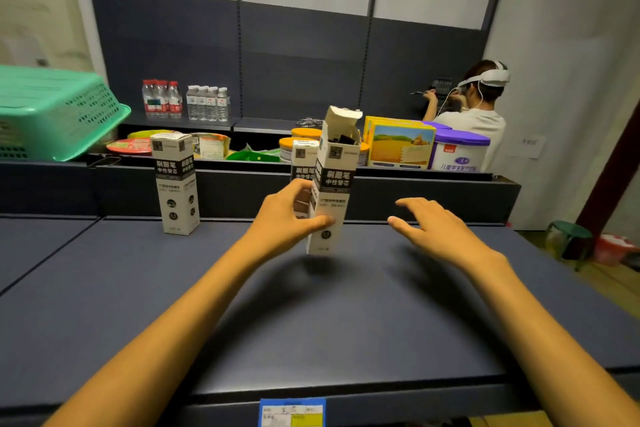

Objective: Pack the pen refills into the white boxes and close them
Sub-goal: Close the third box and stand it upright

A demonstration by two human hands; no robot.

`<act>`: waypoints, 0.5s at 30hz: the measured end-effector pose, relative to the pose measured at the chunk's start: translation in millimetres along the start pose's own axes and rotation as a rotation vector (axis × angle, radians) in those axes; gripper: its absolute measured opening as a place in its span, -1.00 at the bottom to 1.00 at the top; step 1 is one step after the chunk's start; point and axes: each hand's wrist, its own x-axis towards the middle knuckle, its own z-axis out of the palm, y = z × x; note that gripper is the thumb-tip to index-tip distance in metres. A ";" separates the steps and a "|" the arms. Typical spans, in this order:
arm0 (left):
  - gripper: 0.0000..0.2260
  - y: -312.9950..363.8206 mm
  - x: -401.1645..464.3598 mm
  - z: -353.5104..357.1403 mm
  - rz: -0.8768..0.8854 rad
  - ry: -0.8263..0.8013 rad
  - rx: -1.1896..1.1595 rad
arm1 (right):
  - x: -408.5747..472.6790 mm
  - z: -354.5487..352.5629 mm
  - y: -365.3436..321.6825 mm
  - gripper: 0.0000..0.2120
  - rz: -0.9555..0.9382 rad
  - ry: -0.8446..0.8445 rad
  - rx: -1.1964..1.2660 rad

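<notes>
Three white boxes stood out against a wide dark blue desk [346,322], and behind its far edge ran a lower shelf [242,125] backed by a dark panel. At the far left a green mesh basket [52,111] lay tipped. Behind the far right corner a person in a headset [481,107] worked facing away. On the shelf sat a yellow picture box [401,146], a purple-lidded tub [460,149] with "儿童学生" legible on it, orange-lidded tins [304,133], and two clusters of water bottles: red-capped ones [161,97] and white-capped ones [207,102]; their count could not be told.

The left hand [287,215] gripped the open box [332,184], thumb across its front and fingers curled behind, holding it lifted off the desk near the middle of the far edge. Its long axis ran nearly vertical, top tilted slightly right, flap up, with dark refills [343,139] showing at the mouth. Its black band read "刷题笔 中性替芯". The right hand [436,225] hovered just right of it, fingers spread and loose, holding nothing.

A second box [303,163] stood upright directly behind the held one, partly hidden. The closed box [176,184] stood upright near the far edge, toward the left, bearing the same print. A blue-and-yellow label [292,412] sat at the near edge, its writing unreadable.
</notes>
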 end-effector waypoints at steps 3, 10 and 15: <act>-0.58 9.4 24.2 41.3 -0.029 -0.030 -0.034 | 5.7 -6.0 27.4 -0.44 -0.005 -0.002 0.029; -0.58 13.1 62.8 121.4 -0.108 -0.077 -0.011 | 29.4 -11.5 93.7 -0.45 -0.030 -0.032 0.120; -0.55 17.0 82.4 147.9 -0.134 -0.117 -0.027 | 46.1 -10.5 117.5 -0.47 -0.034 -0.048 0.186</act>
